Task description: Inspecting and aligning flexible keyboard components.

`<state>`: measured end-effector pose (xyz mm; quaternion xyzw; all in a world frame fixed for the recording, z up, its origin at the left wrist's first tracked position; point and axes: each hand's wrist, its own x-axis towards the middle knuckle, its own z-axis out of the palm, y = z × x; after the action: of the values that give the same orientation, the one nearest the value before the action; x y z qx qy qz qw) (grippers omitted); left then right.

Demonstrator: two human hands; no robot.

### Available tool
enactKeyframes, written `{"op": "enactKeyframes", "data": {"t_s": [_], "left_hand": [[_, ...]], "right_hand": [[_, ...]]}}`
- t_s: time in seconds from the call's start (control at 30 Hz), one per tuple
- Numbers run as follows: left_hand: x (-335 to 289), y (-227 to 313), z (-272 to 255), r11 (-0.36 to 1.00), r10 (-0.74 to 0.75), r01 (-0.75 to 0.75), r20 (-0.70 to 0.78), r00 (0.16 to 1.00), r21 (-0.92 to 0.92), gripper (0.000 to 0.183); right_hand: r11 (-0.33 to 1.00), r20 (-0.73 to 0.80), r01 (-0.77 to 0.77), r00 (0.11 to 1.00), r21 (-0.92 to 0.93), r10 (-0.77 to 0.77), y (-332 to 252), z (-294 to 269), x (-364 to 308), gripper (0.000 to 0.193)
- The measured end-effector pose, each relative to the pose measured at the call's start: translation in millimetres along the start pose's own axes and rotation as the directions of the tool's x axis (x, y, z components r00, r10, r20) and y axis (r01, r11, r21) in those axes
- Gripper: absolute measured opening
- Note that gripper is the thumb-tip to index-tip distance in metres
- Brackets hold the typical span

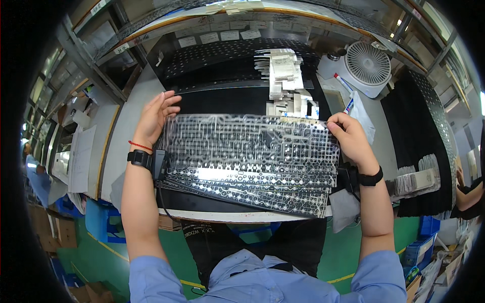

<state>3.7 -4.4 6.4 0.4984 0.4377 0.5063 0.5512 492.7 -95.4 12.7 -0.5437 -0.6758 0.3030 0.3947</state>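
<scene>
Clear membrane circuit sheet (252,146) with silvery traces, flat, topmost of a fanned stack

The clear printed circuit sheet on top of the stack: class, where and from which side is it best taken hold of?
Probably by its two short ends, coming in from left and right. The clear circuit sheet is wide, thin and floppy, lying flat on a stack of similar sheets, so only edges can be pinched. The left hand and right hand are at its upper corners.
</scene>
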Motion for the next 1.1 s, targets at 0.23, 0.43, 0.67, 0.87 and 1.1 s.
{"op": "enactKeyframes", "data": {"t_s": [0.23,0.43,0.67,0.87,1.1], "left_hand": [[-1,-6,4,0.999,-0.045,0.044,0.063,0.997,0.011,0.033],[2,-8,-1,1.0,-0.003,0.003,0.082,0.997,0.009,0.025],[3,-7,-3,0.997,0.057,-0.057,-0.002,0.998,-0.043,0.021],[6,-9,-7,0.995,0.08,-0.081,-0.035,0.996,-0.052,0.021],[7,-9,-7,0.994,0.088,-0.091,-0.058,0.994,-0.054,0.021]], "right_hand": [[0.996,-0.103,-0.033,0.994,0.079,0.041,14,-3,5,0.011],[0.991,-0.132,-0.029,0.99,0.131,0.047,12,-4,5,0.012],[0.856,-0.116,-0.089,0.978,0.51,0.171,-15,0,3,0.021],[0.865,-0.095,-0.067,0.987,0.497,0.132,-3,-6,4,0.022],[0.876,-0.117,-0.048,0.986,0.479,0.118,-3,-4,4,0.022]]}}
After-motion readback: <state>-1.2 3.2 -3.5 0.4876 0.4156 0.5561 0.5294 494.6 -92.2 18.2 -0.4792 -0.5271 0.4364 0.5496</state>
